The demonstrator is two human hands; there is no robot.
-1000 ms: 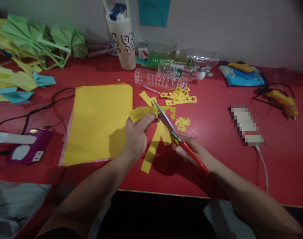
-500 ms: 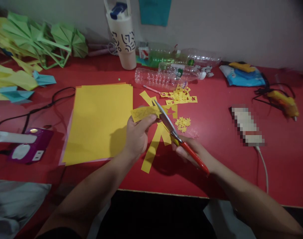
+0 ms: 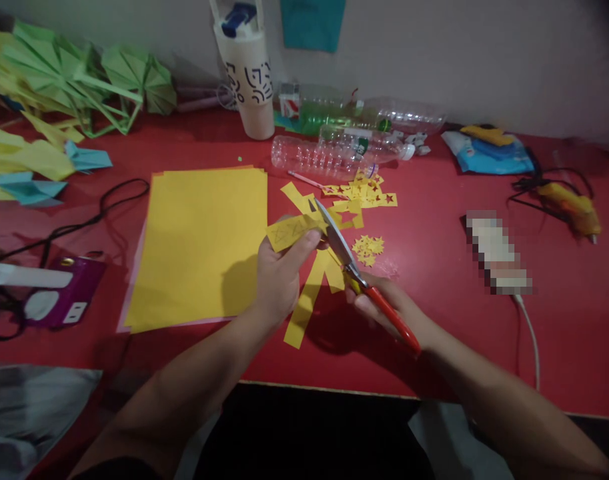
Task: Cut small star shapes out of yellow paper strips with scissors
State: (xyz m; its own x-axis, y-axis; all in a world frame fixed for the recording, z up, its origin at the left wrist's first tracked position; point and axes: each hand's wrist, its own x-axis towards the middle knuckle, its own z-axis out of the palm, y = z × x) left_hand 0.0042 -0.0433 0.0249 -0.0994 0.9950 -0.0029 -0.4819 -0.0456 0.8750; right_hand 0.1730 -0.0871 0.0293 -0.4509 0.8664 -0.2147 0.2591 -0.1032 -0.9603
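Between thumb and fingers, my left hand [image 3: 280, 277] pinches a yellow paper strip [image 3: 287, 233] marked with drawn star outlines. A star-shaped hole shows in the strip's far right part. My right hand [image 3: 379, 300] grips red-handled scissors [image 3: 340, 247], whose blades are parted around the strip, pointing up and left. Some of its fingers are hidden behind the handles. Just right of the blades lies a small pile of cut yellow stars [image 3: 368, 249]. Paper scraps with star holes [image 3: 364, 191] sit behind it, and plain yellow strips [image 3: 304, 310] lie under my hands.
To the left is a stack of yellow paper [image 3: 204, 247]. Plastic bottles [image 3: 309, 157] and a white tumbler [image 3: 247, 80] stand or lie at the back. A blurred-out device [image 3: 499, 253] with a cable, a yellow glue gun [image 3: 569, 203] and a purple power strip [image 3: 67, 293] flank the workspace.
The strip in my left hand has shifted slightly right through the scissors, and its star-holed end has turned. My left hand moved a little right; the black cord at left shifted.
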